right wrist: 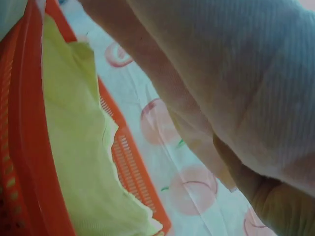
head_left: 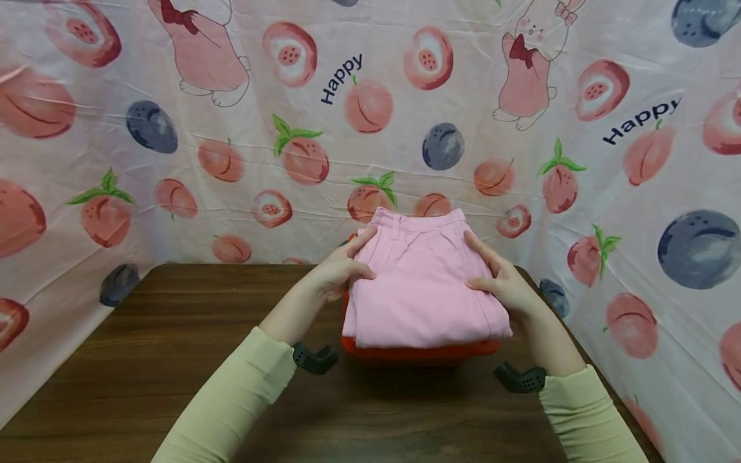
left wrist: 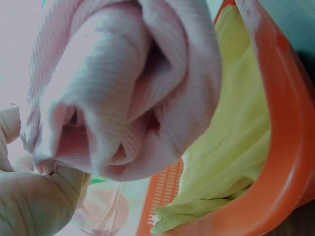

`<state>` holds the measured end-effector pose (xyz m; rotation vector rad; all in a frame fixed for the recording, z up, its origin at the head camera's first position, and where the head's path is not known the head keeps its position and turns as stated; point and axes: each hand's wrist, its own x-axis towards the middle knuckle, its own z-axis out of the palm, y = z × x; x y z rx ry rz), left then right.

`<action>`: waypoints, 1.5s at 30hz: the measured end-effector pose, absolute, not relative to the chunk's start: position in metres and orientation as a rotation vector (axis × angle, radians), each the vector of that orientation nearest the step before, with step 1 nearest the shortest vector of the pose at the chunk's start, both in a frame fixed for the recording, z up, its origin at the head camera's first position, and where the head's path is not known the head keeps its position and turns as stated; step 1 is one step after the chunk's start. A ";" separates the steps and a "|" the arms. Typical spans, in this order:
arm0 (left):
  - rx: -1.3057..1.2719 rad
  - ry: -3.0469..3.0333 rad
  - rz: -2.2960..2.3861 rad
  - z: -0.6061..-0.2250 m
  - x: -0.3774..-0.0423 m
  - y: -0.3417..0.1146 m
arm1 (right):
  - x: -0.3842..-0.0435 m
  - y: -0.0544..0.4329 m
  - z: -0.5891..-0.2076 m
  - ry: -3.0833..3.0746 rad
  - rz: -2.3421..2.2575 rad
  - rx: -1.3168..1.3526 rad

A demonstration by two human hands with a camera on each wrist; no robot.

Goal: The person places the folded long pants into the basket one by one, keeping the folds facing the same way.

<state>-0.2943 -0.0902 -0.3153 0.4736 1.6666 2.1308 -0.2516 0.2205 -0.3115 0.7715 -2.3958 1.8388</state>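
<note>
Folded pink pants [head_left: 422, 283] with a waistband and belt loop are held up between two hands. My left hand [head_left: 341, 267] grips their left side, thumb on top. On the opposite side my right hand [head_left: 503, 283] pinches the pants the same way. Beneath them stands an orange-red basket [head_left: 417, 357], its front rim showing under the fabric. Both wrist views show the pants apart from a yellow-green cloth [left wrist: 231, 118] that lies inside the basket. In the left wrist view the pants' rolled, layered folds face the camera.
The basket rests on a dark brown wooden table [head_left: 173, 360]. A curtain [head_left: 393, 148] printed with peaches and rabbits rises behind the table and along both sides. Dark wrist mounts [head_left: 315, 359] stick out from both sleeves.
</note>
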 end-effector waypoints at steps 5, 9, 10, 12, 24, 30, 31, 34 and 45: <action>0.475 1.698 2.129 -0.313 -0.299 -0.087 | -0.256 0.224 -0.310 -2.468 1.815 0.727; 0.468 1.734 2.132 -0.312 -0.302 -0.085 | -0.261 0.225 -0.308 -2.522 1.759 0.686; 0.463 1.736 2.135 -0.312 -0.303 -0.085 | -0.262 0.224 -0.308 -2.528 1.759 0.679; 0.446 1.746 2.135 -0.312 -0.306 -0.085 | -0.265 0.224 -0.308 -2.533 1.763 0.667; 0.384 1.747 2.129 -0.321 -0.317 -0.083 | -0.283 0.224 -0.319 -2.550 1.777 0.656; 0.359 1.777 2.116 -0.328 -0.320 -0.081 | -0.290 0.224 -0.328 -2.567 1.766 0.650; 0.354 1.793 2.110 -0.330 -0.321 -0.081 | -0.291 0.224 -0.329 -2.569 1.769 0.646; 0.338 1.839 2.093 -0.335 -0.323 -0.081 | -0.293 0.223 -0.335 -2.572 1.792 0.631; 0.298 1.945 2.062 -0.352 -0.327 -0.077 | -0.300 0.222 -0.357 -2.596 1.794 0.555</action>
